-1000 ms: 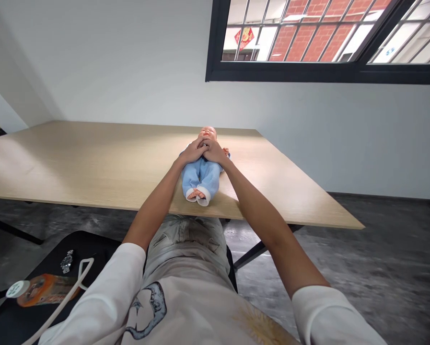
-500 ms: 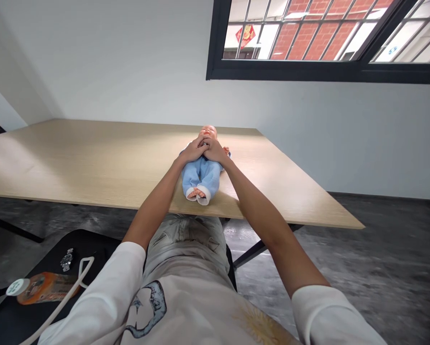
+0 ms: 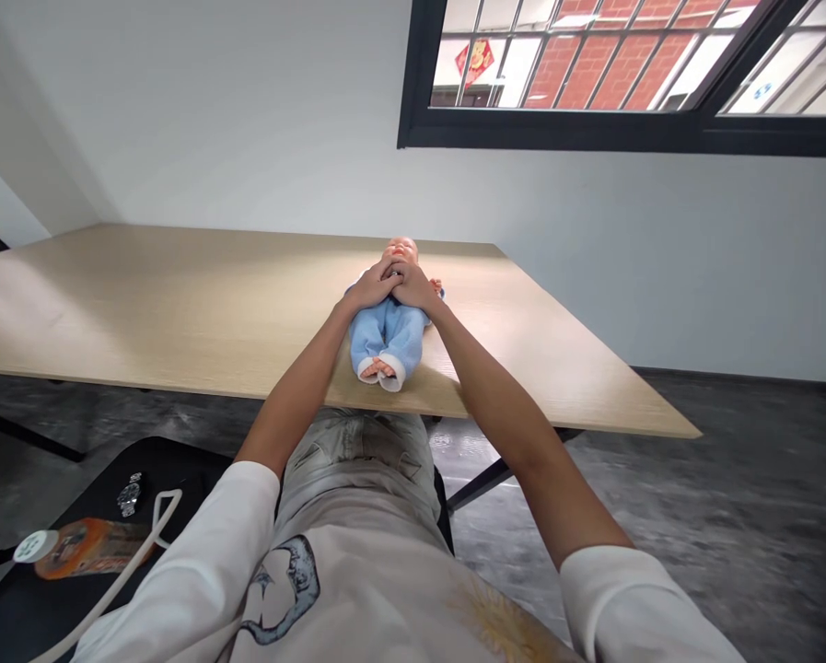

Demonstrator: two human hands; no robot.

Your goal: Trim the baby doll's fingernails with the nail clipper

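A baby doll (image 3: 387, 333) in light blue trousers with white cuffs lies on its back on the wooden table (image 3: 198, 313), feet toward me and head toward the wall. Both of my hands rest on its chest. My left hand (image 3: 372, 284) lies on the left side and my right hand (image 3: 414, 284) on the right, their fingers stretched inward and meeting over the middle. The doll's upper clothing is mostly hidden under them. One small doll hand shows beyond my right wrist.
On a black chair (image 3: 170, 458) at lower left lie an orange bottle (image 3: 87, 550) with a white cap, a metal-band watch (image 3: 129, 494) and a white cable or strap (image 3: 119, 589). A barred window (image 3: 592, 129) is set in the wall behind the table.
The view has tilted very slightly, so everything sits a few pixels higher. My hands stay on the doll's chest, and the doll lies as before.
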